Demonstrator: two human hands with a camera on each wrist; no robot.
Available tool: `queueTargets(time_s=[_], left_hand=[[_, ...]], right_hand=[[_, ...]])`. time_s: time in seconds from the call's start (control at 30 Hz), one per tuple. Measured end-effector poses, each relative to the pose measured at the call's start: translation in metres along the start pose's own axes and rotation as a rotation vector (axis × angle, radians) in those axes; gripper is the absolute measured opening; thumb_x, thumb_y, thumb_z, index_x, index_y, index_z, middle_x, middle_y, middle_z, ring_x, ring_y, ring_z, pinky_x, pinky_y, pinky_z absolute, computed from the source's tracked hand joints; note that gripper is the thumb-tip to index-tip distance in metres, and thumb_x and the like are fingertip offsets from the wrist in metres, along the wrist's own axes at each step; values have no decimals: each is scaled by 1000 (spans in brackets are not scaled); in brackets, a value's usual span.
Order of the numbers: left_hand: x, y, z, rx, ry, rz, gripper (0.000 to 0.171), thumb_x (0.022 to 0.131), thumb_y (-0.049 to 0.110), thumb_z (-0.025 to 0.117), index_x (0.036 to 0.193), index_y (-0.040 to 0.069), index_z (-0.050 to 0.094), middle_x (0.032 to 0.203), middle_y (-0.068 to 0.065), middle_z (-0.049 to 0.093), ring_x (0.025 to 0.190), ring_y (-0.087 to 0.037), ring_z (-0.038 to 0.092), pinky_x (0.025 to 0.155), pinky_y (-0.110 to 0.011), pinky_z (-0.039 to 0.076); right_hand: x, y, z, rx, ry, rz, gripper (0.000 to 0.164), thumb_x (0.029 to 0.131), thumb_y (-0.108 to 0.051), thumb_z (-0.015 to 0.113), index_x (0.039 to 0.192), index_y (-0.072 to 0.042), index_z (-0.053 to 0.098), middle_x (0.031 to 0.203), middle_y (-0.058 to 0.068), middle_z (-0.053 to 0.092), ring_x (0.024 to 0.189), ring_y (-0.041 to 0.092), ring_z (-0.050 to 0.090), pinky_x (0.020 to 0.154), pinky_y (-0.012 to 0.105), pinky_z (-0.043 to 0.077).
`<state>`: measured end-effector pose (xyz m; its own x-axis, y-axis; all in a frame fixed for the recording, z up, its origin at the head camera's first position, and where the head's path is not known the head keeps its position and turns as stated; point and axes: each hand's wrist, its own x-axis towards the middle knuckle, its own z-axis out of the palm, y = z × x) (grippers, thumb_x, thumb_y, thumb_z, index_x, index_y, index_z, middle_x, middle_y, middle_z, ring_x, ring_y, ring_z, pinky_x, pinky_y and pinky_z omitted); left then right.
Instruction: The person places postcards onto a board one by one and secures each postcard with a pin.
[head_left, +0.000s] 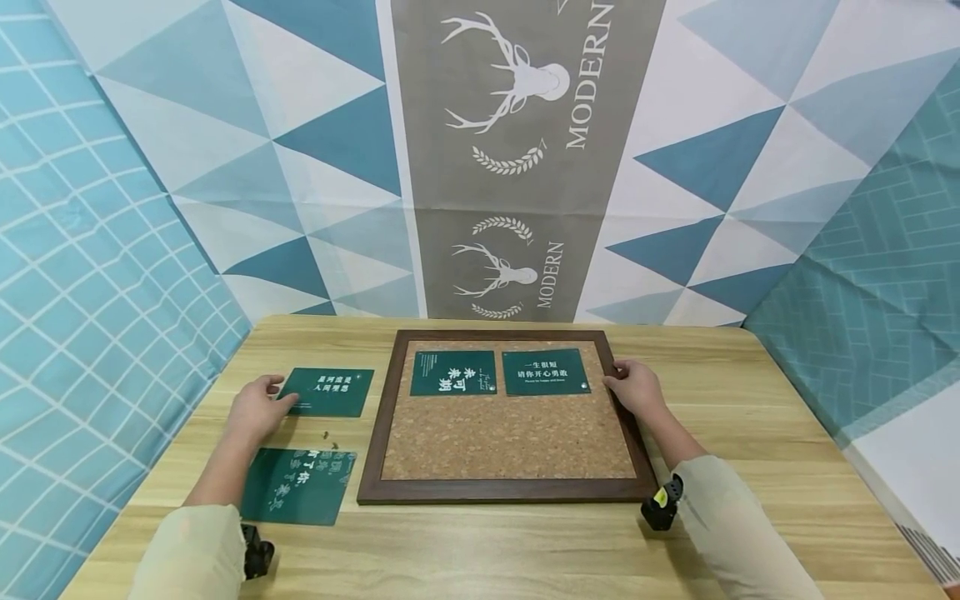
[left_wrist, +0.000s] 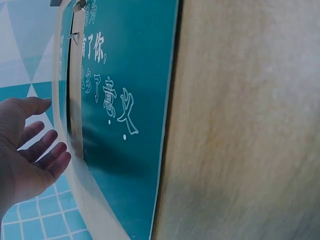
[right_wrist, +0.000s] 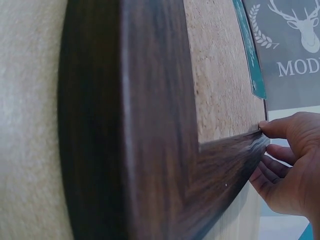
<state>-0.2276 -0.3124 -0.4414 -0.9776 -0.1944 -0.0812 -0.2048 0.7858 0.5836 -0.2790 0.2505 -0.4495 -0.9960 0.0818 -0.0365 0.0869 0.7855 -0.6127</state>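
A framed corkboard (head_left: 510, 437) lies on the table, its dark brown frame (right_wrist: 155, 120) filling much of the right wrist view. Along its top, two green printed cards, one turned sideways (head_left: 453, 372) and one upright (head_left: 546, 372), each show a small clear pin at the lower right. My right hand (head_left: 637, 387) grips the frame's right side, thumb on top and fingers around the outer edge. At the left, my left hand (head_left: 258, 408) is by the left edge of a loose green card (head_left: 330, 392), fingers loosely spread; whether they touch it I cannot tell.
Another green card (head_left: 292, 492) lies nearer on the table, below the left hand's card. Two small pins (head_left: 330, 440) lie between these cards. Patterned cloth (head_left: 322, 167) hangs behind the wooden table (head_left: 465, 550).
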Motion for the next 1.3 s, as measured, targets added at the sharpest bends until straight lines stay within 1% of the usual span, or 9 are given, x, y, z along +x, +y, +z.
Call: queueTargets(time_s=[0.23, 0.37, 0.5, 0.8, 0.97, 1.07, 1.3], left_hand=[[2, -2, -2, 39, -26, -24, 59, 94, 25, 49, 136, -13, 33, 132, -40, 37, 118, -54, 39, 96, -60, 37], [3, -3, -1, 60, -32, -26, 59, 94, 25, 49, 135, -14, 33, 132, -40, 37, 117, -54, 40, 95, -59, 38], [3, -4, 0, 76, -28, -24, 60, 93, 25, 51, 135, -15, 33, 131, -41, 38, 116, -54, 41, 94, -59, 39], [5, -5, 2, 122, -9, -48, 64, 90, 28, 58, 133, -15, 36, 127, -39, 43, 111, -52, 45, 90, -58, 42], [6, -4, 2, 120, -15, -47, 64, 89, 27, 59, 132, -16, 36, 126, -39, 45, 110, -51, 47, 89, -57, 42], [6, -2, 2, 117, -22, -48, 64, 90, 26, 58, 132, -16, 36, 126, -38, 45, 111, -51, 47, 91, -57, 42], [11, -1, 0, 105, -59, -81, 71, 90, 25, 59, 136, -18, 28, 131, -39, 40, 116, -52, 41, 97, -58, 37]], right_hand=[[0, -1, 1, 4, 0, 5, 46, 94, -17, 54, 133, 8, 45, 124, 30, 52, 111, 41, 53, 85, 49, 49], [0, -1, 1, 11, -2, 3, 46, 94, -16, 54, 133, 8, 45, 125, 30, 52, 111, 41, 53, 86, 49, 49], [-1, -1, 1, 9, -2, 5, 46, 94, -16, 55, 133, 8, 46, 125, 30, 52, 111, 41, 53, 85, 49, 49], [-1, -2, 2, 8, 0, 0, 46, 94, -16, 55, 133, 8, 45, 123, 30, 53, 110, 40, 54, 84, 48, 50], [-1, 0, 2, -2, 4, -4, 46, 94, -16, 55, 132, 8, 46, 122, 30, 53, 109, 40, 54, 83, 48, 50], [-2, 0, 2, 2, 1, -2, 46, 94, -15, 55, 132, 8, 46, 123, 30, 53, 109, 41, 54, 84, 48, 50], [-1, 0, 3, 5, 2, 6, 46, 94, -15, 55, 132, 8, 46, 123, 30, 53, 109, 40, 54, 83, 48, 50]])
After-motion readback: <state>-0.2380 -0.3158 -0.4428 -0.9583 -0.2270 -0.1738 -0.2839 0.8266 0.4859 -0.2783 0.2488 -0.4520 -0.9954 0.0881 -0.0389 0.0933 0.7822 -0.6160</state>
